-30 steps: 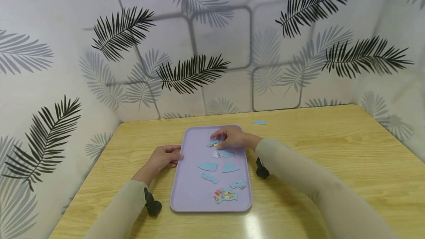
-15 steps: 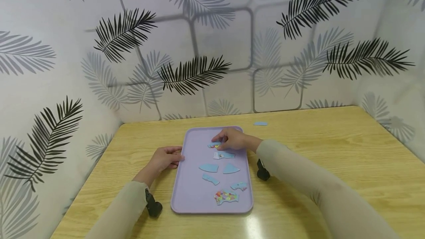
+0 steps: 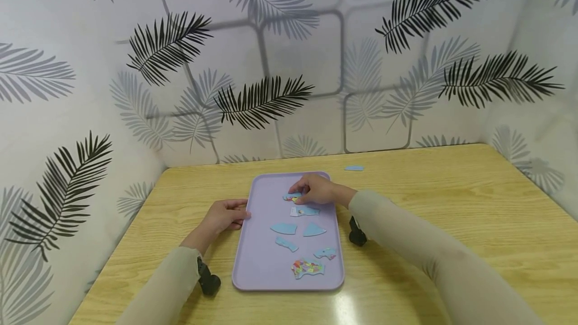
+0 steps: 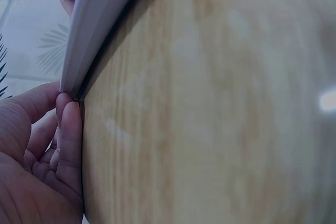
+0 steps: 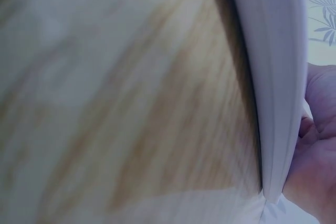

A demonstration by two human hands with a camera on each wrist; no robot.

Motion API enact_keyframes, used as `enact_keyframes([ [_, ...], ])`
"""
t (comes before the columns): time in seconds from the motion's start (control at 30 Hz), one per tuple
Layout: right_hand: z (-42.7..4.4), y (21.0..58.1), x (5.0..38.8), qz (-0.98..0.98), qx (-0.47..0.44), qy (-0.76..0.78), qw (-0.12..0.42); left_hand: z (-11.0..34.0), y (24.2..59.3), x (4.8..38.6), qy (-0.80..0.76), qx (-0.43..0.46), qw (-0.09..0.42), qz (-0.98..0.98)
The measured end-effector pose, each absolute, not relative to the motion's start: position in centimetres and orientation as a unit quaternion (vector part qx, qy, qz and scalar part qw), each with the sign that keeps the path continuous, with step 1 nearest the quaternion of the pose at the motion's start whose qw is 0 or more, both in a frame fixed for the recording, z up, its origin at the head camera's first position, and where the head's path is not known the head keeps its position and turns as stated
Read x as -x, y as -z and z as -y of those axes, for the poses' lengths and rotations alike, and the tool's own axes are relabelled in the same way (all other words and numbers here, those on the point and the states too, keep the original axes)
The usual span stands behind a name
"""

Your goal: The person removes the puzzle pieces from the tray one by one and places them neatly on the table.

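A lilac tray (image 3: 262, 265) lies on the wooden table with several light blue cardboard pieces on it. The left hand (image 3: 222, 215) pinches the tray's left rim between thumb and fingers; the left wrist view shows its fingertips at the rim (image 4: 94, 35). Over the tray's far part, the right hand (image 3: 317, 189) holds a blue piece with a colourful print (image 3: 291, 197) by thumb and fingers. Just nearer lies a piece with a white end (image 3: 305, 210). In the right wrist view the tray wall (image 5: 273, 77) hides the right hand's fingertips.
Two curved blue pieces (image 3: 284, 228) and a narrow one (image 3: 286, 244) lie mid-tray. A colourful piece (image 3: 307, 268) and a smaller one (image 3: 325, 253) are near the front right. Behind the tray, a blue piece (image 3: 354, 168) rests on the table (image 3: 429, 204), before a leaf-patterned wall.
The camera view has shifted slightly. Against the tray, both hands stay nearly where they were; the right hand and its colourful piece have moved very little.
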State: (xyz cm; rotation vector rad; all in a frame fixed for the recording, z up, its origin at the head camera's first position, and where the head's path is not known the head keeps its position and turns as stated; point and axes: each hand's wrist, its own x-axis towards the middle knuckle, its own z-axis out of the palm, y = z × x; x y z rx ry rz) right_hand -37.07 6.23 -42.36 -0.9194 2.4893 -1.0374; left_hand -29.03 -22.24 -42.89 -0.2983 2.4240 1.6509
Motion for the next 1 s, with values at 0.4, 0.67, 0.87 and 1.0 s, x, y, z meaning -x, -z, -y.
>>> enact_keyframes([
  [0.4,-6.3,42.4,37.1,-0.862,0.3,0.383,0.143,22.6,43.1,29.1,-0.555,0.099,0.099,-0.82],
  [0.67,-7.2,42.0,37.2,-0.855,0.297,0.407,0.126,22.6,43.2,29.1,-0.557,0.094,0.101,-0.819],
  [0.87,-8.2,42.1,37.5,-0.855,0.271,0.425,0.121,22.5,43.1,29.1,-0.556,0.095,0.102,-0.819],
  [1.0,-9.0,41.8,37.6,-0.854,0.261,0.434,0.12,22.4,43.0,29.1,-0.561,0.094,0.103,-0.816],
])
